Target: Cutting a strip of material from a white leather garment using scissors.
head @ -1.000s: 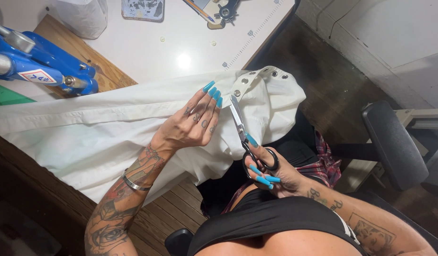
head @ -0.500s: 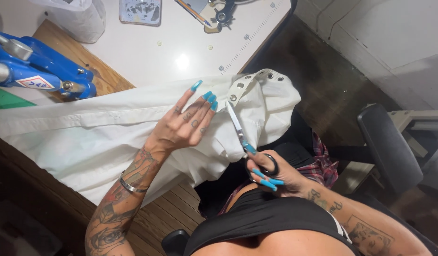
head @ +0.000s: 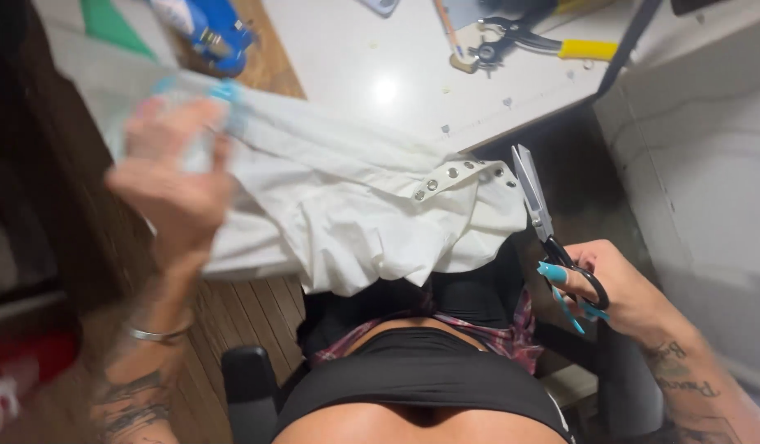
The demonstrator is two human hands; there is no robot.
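Our right hand [head: 622, 292] grips a pair of scissors [head: 552, 234], fingers threaded through the black handle loops, blades pressed together and pointing away from us, clear of the cloth. Our left hand [head: 176, 177] is blurred; its fingers seem curled on the far left part of the white garment [head: 339, 197], though we cannot tell how firmly it grips.

The garment drapes over the near edge of a white table [head: 355, 57] and hangs toward our lap, a strip with metal eyelets [head: 458, 174] showing at its right end, just left of the scissor blades. A yellow-handled punch tool [head: 528, 45] lies far right on the table, a blue tool [head: 207, 25] far left. Wooden floor [head: 244, 308] shows below.

Our left forearm rises from near left, a bracelet [head: 158, 333] at the wrist; our right forearm comes in from near right.
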